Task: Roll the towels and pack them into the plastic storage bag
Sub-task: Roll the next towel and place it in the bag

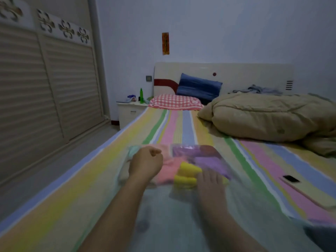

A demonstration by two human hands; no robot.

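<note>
- Bed with a sheet in coloured stripes, filling the middle and the bottom of the view.
- Wardrobe with slatted sliding doors, along the left side.
- Beige quilt, bundled on the far right part of the bed.
- Clear plastic storage bag, lying on the sheet near the lower edge, with rolled towels inside at its far end: pink towel in the middle, yellow towel just right of it, purple towel behind the yellow one, mint towel at the far left.
- Blue pillow leaning on the headboard, red checked pillow flat in front of it.
- White nightstand beside the head of the bed.
- Left hand on top of the bag over the pink towel, fingers curled; cannot tell whether pinching the plastic or only pressing.
- Right hand, blurred, laid flat with straight fingers on the bag, just beside the yellow towel.
- Green bottle, upright on the nightstand.
</note>
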